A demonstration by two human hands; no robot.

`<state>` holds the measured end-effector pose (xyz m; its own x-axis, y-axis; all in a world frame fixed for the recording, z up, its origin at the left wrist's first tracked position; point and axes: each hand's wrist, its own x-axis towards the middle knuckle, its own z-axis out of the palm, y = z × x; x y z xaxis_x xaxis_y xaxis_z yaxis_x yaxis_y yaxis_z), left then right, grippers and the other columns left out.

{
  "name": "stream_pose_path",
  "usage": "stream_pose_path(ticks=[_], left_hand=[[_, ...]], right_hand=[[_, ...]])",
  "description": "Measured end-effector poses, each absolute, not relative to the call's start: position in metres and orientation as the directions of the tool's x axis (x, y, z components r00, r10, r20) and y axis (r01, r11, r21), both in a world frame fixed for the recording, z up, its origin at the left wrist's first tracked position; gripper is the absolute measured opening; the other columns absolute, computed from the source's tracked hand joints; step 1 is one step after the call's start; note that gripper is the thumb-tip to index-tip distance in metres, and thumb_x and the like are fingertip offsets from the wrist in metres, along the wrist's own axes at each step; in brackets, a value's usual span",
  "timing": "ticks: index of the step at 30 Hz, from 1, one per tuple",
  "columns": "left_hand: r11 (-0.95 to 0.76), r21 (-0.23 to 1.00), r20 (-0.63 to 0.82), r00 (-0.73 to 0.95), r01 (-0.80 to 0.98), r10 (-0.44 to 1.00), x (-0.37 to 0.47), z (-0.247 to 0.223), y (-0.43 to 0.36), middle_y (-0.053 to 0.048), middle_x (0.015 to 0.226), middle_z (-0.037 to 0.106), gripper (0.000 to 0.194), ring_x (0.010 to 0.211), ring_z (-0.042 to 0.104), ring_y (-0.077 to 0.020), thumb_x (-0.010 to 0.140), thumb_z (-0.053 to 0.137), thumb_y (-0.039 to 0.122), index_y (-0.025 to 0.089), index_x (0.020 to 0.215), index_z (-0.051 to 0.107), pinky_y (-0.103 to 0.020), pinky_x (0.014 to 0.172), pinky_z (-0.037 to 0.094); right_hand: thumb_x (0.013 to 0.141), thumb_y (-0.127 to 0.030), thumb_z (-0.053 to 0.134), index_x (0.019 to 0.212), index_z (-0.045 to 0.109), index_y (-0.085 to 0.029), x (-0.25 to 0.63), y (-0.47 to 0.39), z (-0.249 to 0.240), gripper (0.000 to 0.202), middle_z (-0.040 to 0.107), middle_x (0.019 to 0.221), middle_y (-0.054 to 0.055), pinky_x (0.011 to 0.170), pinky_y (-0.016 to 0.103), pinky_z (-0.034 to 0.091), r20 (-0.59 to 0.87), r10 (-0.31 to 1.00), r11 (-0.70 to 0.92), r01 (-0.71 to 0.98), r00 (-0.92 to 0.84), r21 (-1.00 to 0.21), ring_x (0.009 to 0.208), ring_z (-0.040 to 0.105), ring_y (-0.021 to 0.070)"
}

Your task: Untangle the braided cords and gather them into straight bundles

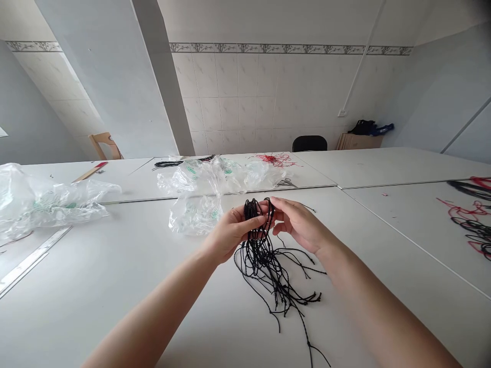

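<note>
A bundle of black knotted cords [264, 255] hangs from my two hands over the white table [184, 317]. My left hand [236, 227] is closed around the looped upper ends, its thumb lying across the front of the loops. At the right side of the bundle, my right hand [297, 222] pinches one or a few of the loops between thumb and fingers; how many cannot be told. The loose, knotted tails spread below the hands, some reaching down toward the near edge of the view.
Crumpled clear plastic bags [195, 204] lie beyond my hands, and another plastic bag [49, 199] is at left. Scissors [286, 183], red cords [276, 160] and black cords [169, 164] are farther back. A metal ruler [34, 258] lies left; red and black cords [475, 225] lie right.
</note>
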<state>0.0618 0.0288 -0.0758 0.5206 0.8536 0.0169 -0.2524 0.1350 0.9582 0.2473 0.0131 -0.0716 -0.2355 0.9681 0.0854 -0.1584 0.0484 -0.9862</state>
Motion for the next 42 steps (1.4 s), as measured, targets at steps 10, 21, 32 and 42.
stream_pose_path(ticks=[10,21,32,42], left_hand=[[0.145,0.925,0.026,0.44,-0.351,0.898,0.061,-0.076,0.031,-0.006,0.102,0.071,0.029,0.089,0.066,-0.0136,0.083,0.082,0.025,0.018,0.111,0.078,-0.025,0.079,0.055],[0.164,0.892,0.008,0.378,-0.421,0.926,0.06,-0.079,0.038,-0.008,0.1,0.071,0.026,0.088,0.066,-0.0137,0.087,0.077,0.019,0.015,0.112,0.077,-0.024,0.076,0.059],[0.199,0.902,-0.02,0.425,-0.382,0.905,0.062,-0.077,0.034,-0.011,0.107,0.073,0.025,0.086,0.067,-0.0138,0.095,0.068,0.022,0.016,0.117,0.076,-0.024,0.077,0.061],[0.215,0.902,-0.041,0.422,-0.373,0.906,0.06,-0.075,0.033,-0.013,0.111,0.074,0.025,0.084,0.067,-0.0139,0.097,0.065,0.023,0.016,0.119,0.076,-0.025,0.076,0.06]], right_hand=[[0.087,-0.044,0.072,0.098,0.077,-0.025,0.245,0.016,-0.076,0.022,0.066,0.101,0.003,0.078,0.029,0.049,0.129,0.978,0.069,-0.33,-0.163,-0.941,0.085,0.057,0.014],[0.087,-0.042,0.074,0.094,0.072,-0.021,0.239,0.015,-0.078,0.022,0.054,0.077,-0.003,0.074,0.025,0.044,0.068,0.969,-0.018,-0.343,-0.238,-0.939,0.075,0.05,0.0106],[0.085,-0.042,0.076,0.091,0.065,-0.022,0.239,0.012,-0.078,0.024,0.061,0.097,-0.001,0.07,0.028,0.046,0.166,0.958,0.155,-0.063,-0.234,-0.986,0.081,0.061,0.012],[0.082,-0.041,0.078,0.1,0.065,-0.023,0.238,0.009,-0.077,0.028,0.065,0.104,0.001,0.074,0.029,0.05,0.143,0.955,0.147,-0.007,-0.26,-0.989,0.085,0.067,0.0147]])
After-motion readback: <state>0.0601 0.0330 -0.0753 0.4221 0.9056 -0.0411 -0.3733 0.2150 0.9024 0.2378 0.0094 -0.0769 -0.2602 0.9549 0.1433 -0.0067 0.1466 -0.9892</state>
